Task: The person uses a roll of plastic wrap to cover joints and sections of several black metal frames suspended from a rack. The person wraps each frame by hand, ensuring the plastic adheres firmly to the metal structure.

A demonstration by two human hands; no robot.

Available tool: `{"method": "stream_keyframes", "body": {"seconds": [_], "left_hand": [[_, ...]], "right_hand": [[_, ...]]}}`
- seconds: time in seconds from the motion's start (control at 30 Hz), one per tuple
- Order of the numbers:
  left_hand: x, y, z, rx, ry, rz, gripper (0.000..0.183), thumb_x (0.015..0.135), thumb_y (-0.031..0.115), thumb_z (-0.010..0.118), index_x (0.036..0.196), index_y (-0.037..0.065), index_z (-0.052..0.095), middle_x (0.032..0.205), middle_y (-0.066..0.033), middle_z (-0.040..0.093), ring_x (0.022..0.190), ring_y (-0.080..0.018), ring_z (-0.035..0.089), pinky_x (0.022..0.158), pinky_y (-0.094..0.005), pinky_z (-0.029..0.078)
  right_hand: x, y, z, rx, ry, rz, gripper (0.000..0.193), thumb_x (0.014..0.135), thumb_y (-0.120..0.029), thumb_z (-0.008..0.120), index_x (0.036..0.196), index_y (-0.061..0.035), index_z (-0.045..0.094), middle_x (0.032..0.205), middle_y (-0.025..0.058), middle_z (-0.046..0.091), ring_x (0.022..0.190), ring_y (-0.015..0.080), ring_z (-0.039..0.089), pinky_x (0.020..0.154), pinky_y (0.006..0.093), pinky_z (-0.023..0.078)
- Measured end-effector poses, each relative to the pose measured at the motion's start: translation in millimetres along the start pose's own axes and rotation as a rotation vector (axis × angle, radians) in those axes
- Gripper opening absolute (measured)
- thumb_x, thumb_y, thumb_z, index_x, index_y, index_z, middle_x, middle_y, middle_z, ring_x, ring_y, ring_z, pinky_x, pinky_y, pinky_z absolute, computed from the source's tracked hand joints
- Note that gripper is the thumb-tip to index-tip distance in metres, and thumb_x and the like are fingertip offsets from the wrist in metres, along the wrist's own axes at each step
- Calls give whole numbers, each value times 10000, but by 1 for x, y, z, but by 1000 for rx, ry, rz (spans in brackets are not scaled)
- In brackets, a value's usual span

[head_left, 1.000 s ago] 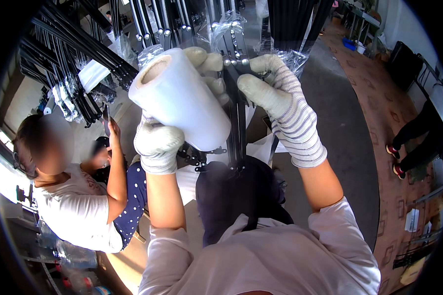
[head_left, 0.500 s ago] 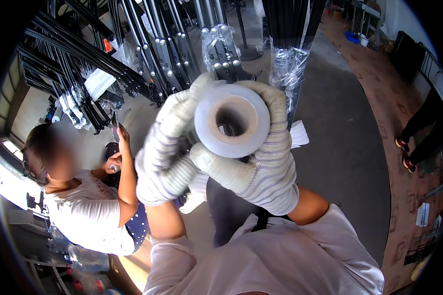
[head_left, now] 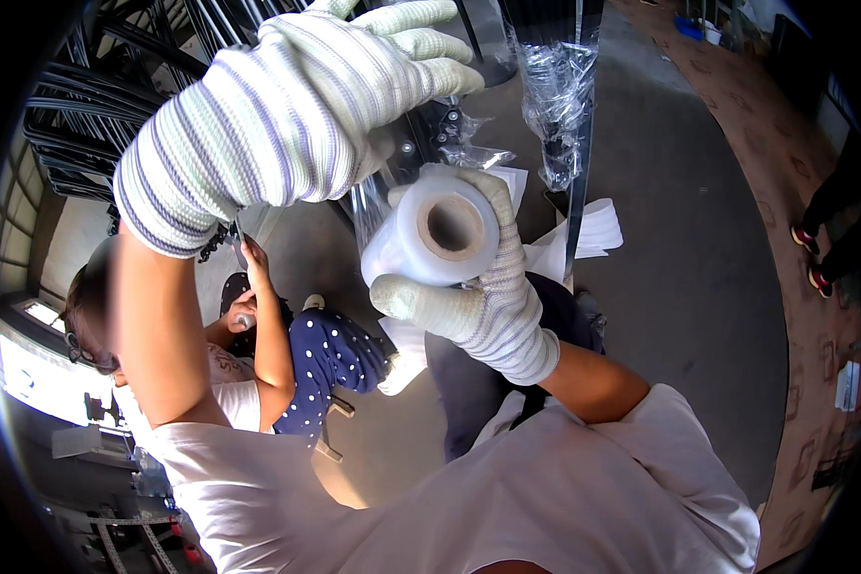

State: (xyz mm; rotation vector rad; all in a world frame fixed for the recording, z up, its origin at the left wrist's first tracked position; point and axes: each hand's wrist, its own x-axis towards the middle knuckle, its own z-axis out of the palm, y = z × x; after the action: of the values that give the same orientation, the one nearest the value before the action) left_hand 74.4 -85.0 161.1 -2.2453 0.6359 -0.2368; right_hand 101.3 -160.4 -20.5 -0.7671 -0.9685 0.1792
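A roll of clear stretch film (head_left: 392,251) with a cardboard core is gripped in my right hand (head_left: 497,311), whose striped knit glove wraps around its side. Its open end faces up. My left hand (head_left: 316,100), in a matching glove, is raised higher and farther forward, fingers stretched out and apart with nothing visible in them. It hides part of the black metal tubes (head_left: 77,115) behind it. Between the hands, black metal parts with round studs (head_left: 452,117) have clear film about them. Whether that film joins the roll is hard to make out.
A film-wrapped bundle of black tubes (head_left: 555,105) stands just beyond the roll. White sheets (head_left: 593,230) lie beside it. A seated person in polka-dot trousers (head_left: 330,354) is close on my left, holding something dark. Another person's dark-clad legs (head_left: 837,206) show at far right.
My left hand has left the roll and swung up and forward, its fingers spreading. The roll, now in my right hand alone, has tilted and shifted slightly left and down.
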Motion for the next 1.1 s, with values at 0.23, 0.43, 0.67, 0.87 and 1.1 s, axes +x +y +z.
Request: {"method": "stream_keyframes", "body": {"seconds": [0.23, 0.43, 0.67, 0.87, 1.1], "left_hand": [[7, -1, 13, 109, 21, 102, 272, 711, 157, 478, 975, 105, 521, 1012, 8, 507, 1053, -144, 454, 988, -476, 233], [9, 1, 18, 188, 69, 177, 261, 696, 155, 485, 950, 104, 521, 975, 1, 510, 1011, -148, 467, 973, -466, 257], [16, 3, 25, 223, 119, 222, 249, 678, 153, 494, 920, 104, 522, 933, -7, 513, 961, -153, 484, 954, -455, 285], [14, 6, 26, 235, 146, 237, 238, 663, 151, 501, 895, 104, 523, 896, -14, 516, 919, -157, 498, 938, -446, 309], [17, 8, 27, 255, 167, 254, 225, 645, 148, 510, 866, 104, 523, 854, -22, 519, 869, -162, 514, 920, -435, 337]], "right_hand": [[-4, 2, -6, 355, 1, 312, 711, 577, -165, 778, 1150, -66, 370, 1003, 36, 504, 907, 119, 496, 810, 273, 408], [-10, 8, -13, 441, -25, 473, 738, 539, -186, 803, 1135, -61, 387, 997, 28, 494, 911, 124, 493, 797, 278, 422], [-14, 15, -8, 496, 93, 392, 630, 587, -124, 774, 1092, -83, 397, 956, 27, 500, 862, 131, 519, 737, 295, 466], [-7, 13, -23, 429, 205, 448, 560, 586, -131, 764, 1030, -70, 427, 855, 47, 524, 740, 129, 532, 661, 283, 464], [12, 21, -58, 204, 228, 445, 499, 593, -152, 750, 983, -87, 447, 841, 57, 553, 731, 140, 550, 634, 293, 474]]}}
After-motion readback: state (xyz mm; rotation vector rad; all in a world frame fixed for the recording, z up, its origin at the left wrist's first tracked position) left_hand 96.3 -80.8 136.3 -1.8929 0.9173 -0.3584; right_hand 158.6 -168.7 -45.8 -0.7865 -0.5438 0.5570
